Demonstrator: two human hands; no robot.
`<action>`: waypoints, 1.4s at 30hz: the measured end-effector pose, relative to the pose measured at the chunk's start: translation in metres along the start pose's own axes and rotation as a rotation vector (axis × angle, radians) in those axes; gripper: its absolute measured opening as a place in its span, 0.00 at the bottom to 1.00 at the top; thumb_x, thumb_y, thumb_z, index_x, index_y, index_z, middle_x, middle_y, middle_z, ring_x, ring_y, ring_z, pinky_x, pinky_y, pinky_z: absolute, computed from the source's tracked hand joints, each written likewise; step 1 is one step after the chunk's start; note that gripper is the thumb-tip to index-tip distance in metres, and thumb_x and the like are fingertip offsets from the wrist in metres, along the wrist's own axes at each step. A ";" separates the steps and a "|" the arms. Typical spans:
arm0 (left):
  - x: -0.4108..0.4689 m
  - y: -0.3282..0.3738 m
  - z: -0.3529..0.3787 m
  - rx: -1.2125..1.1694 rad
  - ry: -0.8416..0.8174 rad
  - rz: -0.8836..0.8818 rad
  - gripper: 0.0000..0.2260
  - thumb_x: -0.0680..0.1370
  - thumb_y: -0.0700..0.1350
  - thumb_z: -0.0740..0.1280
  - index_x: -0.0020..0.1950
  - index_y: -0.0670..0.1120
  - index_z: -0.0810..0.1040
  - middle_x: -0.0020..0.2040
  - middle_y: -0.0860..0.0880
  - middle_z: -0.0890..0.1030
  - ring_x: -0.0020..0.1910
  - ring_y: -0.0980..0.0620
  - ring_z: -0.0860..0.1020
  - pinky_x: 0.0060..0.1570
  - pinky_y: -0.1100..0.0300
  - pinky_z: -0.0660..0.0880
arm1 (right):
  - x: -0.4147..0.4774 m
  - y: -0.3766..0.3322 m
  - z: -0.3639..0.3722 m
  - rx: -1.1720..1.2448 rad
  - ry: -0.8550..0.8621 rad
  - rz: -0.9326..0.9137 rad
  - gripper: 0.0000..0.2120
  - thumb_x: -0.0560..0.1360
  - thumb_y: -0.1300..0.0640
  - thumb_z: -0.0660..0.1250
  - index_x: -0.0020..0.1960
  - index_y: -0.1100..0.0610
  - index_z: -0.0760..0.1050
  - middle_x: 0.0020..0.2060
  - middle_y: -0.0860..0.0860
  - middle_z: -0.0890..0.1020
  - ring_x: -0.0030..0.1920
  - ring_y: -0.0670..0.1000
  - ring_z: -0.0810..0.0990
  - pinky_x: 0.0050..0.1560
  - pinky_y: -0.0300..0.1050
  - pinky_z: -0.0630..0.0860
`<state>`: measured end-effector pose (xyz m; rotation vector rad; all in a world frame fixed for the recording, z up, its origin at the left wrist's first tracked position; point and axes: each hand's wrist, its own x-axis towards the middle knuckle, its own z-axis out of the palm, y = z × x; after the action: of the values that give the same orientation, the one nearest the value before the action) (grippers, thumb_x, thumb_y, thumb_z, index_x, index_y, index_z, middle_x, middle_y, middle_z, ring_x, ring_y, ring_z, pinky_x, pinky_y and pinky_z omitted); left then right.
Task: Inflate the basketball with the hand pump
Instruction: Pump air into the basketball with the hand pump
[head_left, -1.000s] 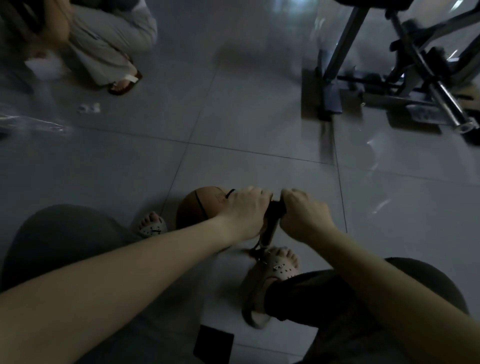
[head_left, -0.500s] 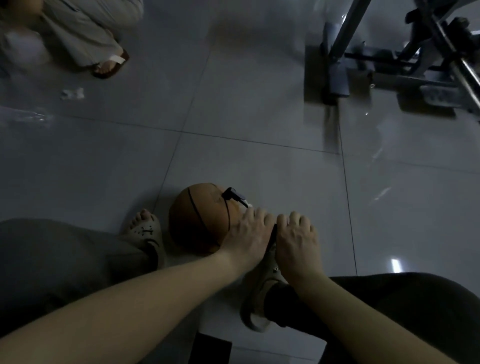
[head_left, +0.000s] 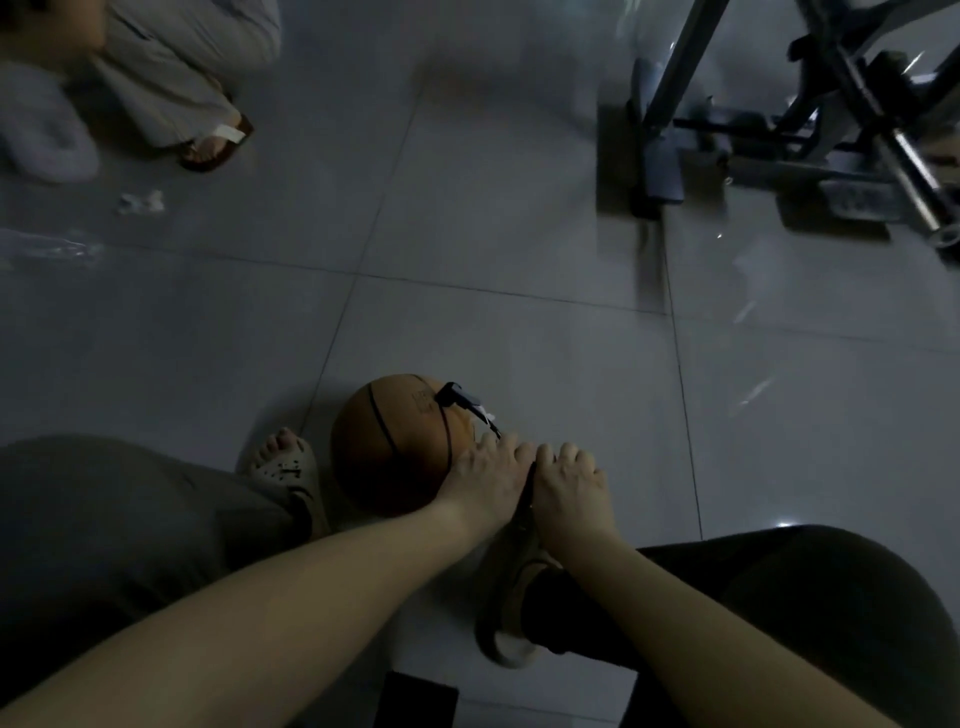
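An orange basketball (head_left: 395, 447) lies on the grey tiled floor between my two sandalled feet. A black hose connector (head_left: 457, 397) is plugged into its top right side. My left hand (head_left: 488, 475) and my right hand (head_left: 569, 486) sit side by side, fingers curled over the dark pump handle (head_left: 529, 483), pushed low near my right foot. Most of the handle and the pump body are hidden under my hands.
My left foot (head_left: 283, 467) touches the ball's left side; my right foot (head_left: 511, 597) is below my hands. Another person's sandalled foot (head_left: 215, 143) is at the far left. A metal exercise frame (head_left: 779, 119) stands at the far right. A dark flat object (head_left: 418, 699) lies near the bottom edge.
Both hands pushed the pump handle down from its raised position one second ago to low by my right foot. They hold about the same place since half a second ago.
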<state>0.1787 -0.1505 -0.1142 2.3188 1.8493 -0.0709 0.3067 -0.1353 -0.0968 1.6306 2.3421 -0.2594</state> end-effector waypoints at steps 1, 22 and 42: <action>-0.002 0.001 -0.007 0.014 -0.023 0.015 0.08 0.83 0.46 0.58 0.61 0.46 0.67 0.57 0.44 0.74 0.54 0.45 0.74 0.51 0.53 0.73 | -0.003 0.001 -0.008 0.031 -0.063 -0.016 0.09 0.80 0.54 0.59 0.58 0.56 0.67 0.55 0.55 0.73 0.53 0.56 0.73 0.48 0.48 0.71; -0.020 0.002 -0.022 -0.004 0.346 0.054 0.06 0.77 0.41 0.60 0.53 0.44 0.66 0.50 0.42 0.72 0.47 0.43 0.71 0.51 0.50 0.72 | -0.034 -0.014 -0.007 -0.072 0.260 0.016 0.21 0.70 0.50 0.71 0.57 0.59 0.69 0.48 0.58 0.70 0.45 0.58 0.67 0.42 0.51 0.70; -0.012 0.002 -0.026 0.086 -0.127 0.006 0.12 0.84 0.45 0.55 0.66 0.46 0.68 0.65 0.43 0.72 0.65 0.43 0.69 0.63 0.49 0.67 | -0.023 -0.009 -0.045 0.065 -0.150 -0.048 0.15 0.79 0.53 0.63 0.63 0.57 0.70 0.59 0.56 0.72 0.58 0.57 0.74 0.54 0.49 0.75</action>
<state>0.1757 -0.1584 -0.0868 2.3162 1.8118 -0.2952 0.3000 -0.1457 -0.0472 1.5285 2.2836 -0.4558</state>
